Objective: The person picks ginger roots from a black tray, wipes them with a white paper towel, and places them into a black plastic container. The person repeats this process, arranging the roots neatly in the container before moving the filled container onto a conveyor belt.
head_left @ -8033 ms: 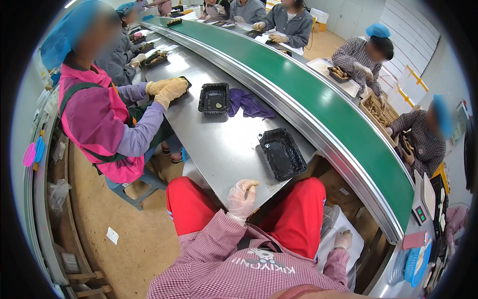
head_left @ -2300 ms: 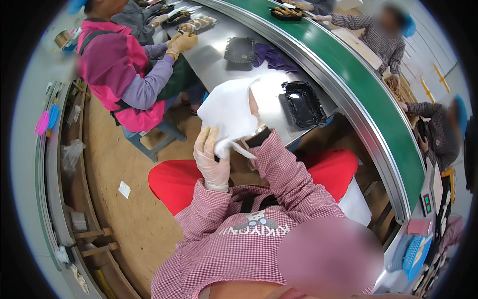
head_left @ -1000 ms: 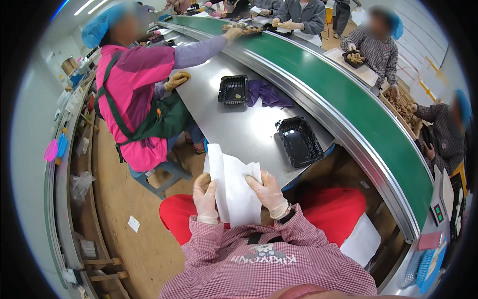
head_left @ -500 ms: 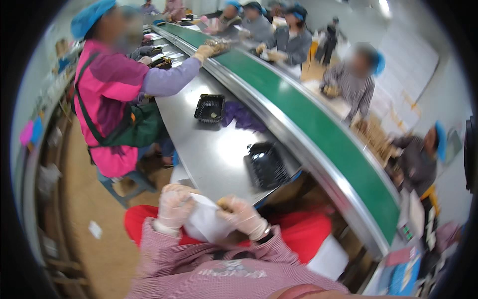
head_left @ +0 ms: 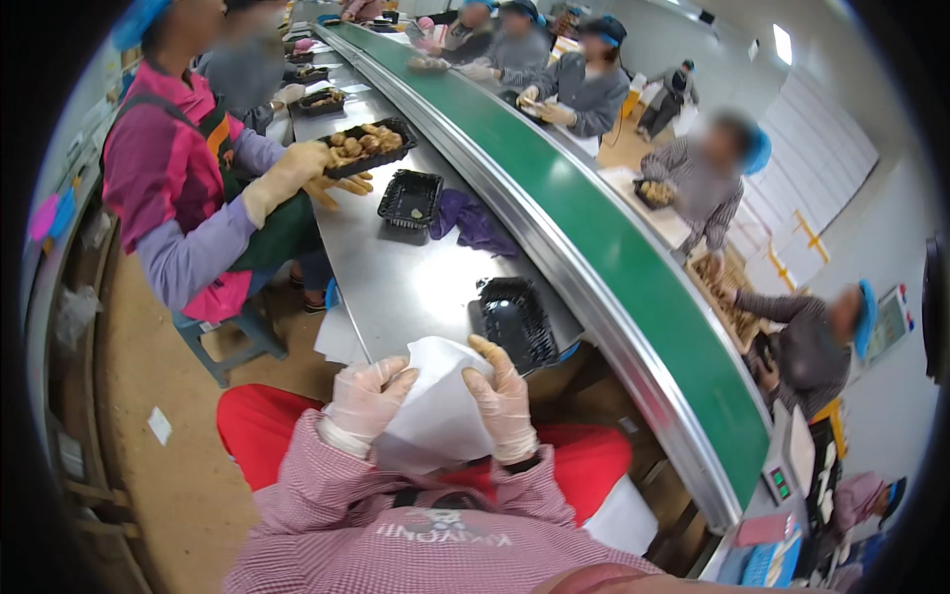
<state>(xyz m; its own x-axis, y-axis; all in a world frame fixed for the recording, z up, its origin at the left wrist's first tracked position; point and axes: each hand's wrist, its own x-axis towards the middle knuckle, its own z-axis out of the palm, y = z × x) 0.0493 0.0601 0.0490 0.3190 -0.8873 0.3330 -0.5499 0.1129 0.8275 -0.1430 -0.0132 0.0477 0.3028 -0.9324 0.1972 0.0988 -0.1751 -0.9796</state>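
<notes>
My left hand (head_left: 364, 401) wears a thin whitish glove and pinches the left edge of a white sheet of paper (head_left: 435, 421). On the sheet's other side, my right hand (head_left: 501, 401), gloved the same way, grips the right edge; its fingertips look yellowish-brown. The paper stands raised and slightly curved above my lap. Just beyond it, a black plastic tray (head_left: 517, 327) lies on the metal table (head_left: 411, 302). Farther off sit a second black tray (head_left: 410, 201), with a small bit inside, and a crumpled purple cloth (head_left: 475, 224).
A green conveyor belt (head_left: 584, 238) with metal rails runs along the table's right side. At left, a co-worker's gloved hand (head_left: 287, 178) holds a black tray of brownish lumpy pieces, perhaps mushrooms (head_left: 361, 147). A scale (head_left: 782, 482) stands at lower right. Several people work across the belt.
The paper has come up higher and opened wider between my hands. The co-worker at left has drawn their arm back from the belt and now holds a filled tray over the table.
</notes>
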